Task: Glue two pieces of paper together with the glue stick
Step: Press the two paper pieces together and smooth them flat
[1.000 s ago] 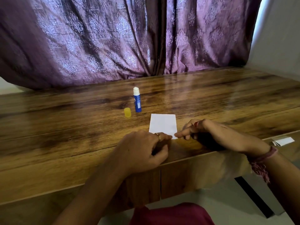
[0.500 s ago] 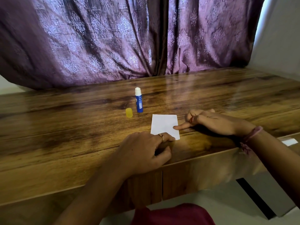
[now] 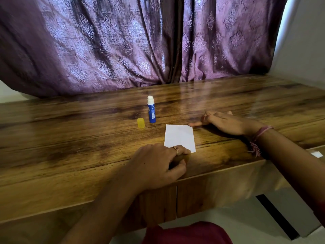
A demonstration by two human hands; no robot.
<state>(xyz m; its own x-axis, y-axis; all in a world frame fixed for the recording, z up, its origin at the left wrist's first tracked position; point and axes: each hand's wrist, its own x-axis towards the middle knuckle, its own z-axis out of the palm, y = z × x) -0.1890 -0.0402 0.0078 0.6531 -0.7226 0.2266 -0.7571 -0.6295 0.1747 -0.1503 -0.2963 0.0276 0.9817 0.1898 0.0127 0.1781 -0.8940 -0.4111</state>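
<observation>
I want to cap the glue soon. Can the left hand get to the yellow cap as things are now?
Probably yes. The yellow cap stands alone, left of the glue stick, with bare table between it and the left hand.

We see a small white paper [image 3: 179, 137] lying flat near the front edge of the desk [image 3: 70, 147], its near edge under fingertips. Behind it and to the left, nearer the desk's middle, the blue glue stick [image 3: 151, 110] stands upright and uncapped, white tip showing. Its yellow cap [image 3: 140, 123] sits just beside it.
</observation>
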